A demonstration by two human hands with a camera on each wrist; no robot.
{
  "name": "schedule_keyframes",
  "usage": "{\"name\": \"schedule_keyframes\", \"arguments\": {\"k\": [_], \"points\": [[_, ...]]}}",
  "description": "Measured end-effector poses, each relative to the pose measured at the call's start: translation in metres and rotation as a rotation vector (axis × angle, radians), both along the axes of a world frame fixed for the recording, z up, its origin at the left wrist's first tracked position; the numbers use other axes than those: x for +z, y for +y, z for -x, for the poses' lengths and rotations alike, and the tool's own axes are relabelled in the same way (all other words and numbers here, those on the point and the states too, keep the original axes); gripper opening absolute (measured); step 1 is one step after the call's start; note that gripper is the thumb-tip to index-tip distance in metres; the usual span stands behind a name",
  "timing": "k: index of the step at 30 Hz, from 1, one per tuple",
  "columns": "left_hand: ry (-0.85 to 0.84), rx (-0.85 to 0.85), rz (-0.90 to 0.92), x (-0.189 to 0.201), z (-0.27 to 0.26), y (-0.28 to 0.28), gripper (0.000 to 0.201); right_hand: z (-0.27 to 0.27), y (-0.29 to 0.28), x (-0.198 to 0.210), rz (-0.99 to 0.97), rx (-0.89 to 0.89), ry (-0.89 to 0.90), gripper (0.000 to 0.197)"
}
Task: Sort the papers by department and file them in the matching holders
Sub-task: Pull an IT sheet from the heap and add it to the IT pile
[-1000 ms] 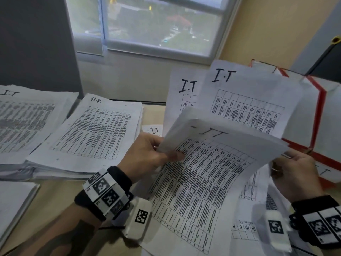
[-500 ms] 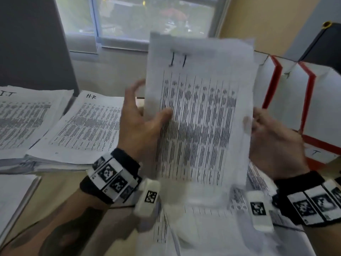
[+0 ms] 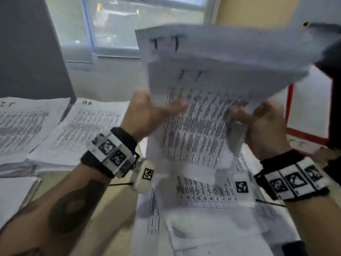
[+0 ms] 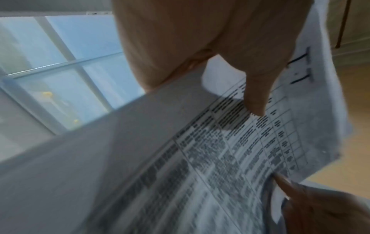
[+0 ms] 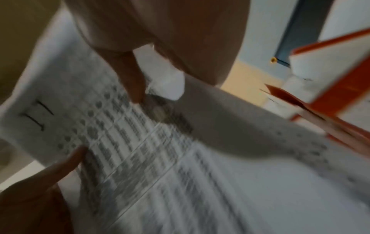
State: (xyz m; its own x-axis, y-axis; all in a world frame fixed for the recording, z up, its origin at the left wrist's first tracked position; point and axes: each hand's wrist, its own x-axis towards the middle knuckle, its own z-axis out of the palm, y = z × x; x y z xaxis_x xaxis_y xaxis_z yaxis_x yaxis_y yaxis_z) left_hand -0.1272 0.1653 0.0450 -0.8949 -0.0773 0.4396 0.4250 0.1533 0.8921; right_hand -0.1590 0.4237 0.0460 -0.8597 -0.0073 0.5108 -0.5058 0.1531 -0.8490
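Note:
I hold a bundle of printed sheets marked I.T (image 3: 193, 130) upright above the desk, blurred by motion. My left hand (image 3: 162, 109) grips its left edge, thumb (image 4: 254, 98) on the printed face. My right hand (image 3: 245, 115) pinches the right edge, thumb (image 5: 130, 82) in front. The top sheets (image 3: 230, 52) bend over to the right. White holders with red edges (image 3: 289, 111) stand at the right, just behind the bundle; one holder (image 5: 330, 79) shows close by in the right wrist view.
An I.T stack (image 3: 22, 126) and an H.R stack (image 3: 83, 130) lie at the left of the desk. Loose printed sheets (image 3: 203, 228) cover the desk under my hands. A black object (image 3: 332, 85) stands at the far right, a window (image 3: 138, 21) behind.
The fanned I.T sheets were gathered into one bundle and raised upright. Its top now flops right toward the red-edged holders, and both hands have moved up.

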Motion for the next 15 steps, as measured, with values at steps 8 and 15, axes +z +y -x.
{"name": "schedule_keyframes", "arguments": {"k": [8,15], "points": [[0.102,0.317,0.059,0.029,0.008,0.032,0.047,-0.001,-0.019,0.027,-0.026,-0.22,0.23,0.028],[0.178,0.231,-0.037,0.015,0.009,0.031,0.034,-0.005,-0.015,0.021,0.117,-0.112,0.136,0.031]]}}
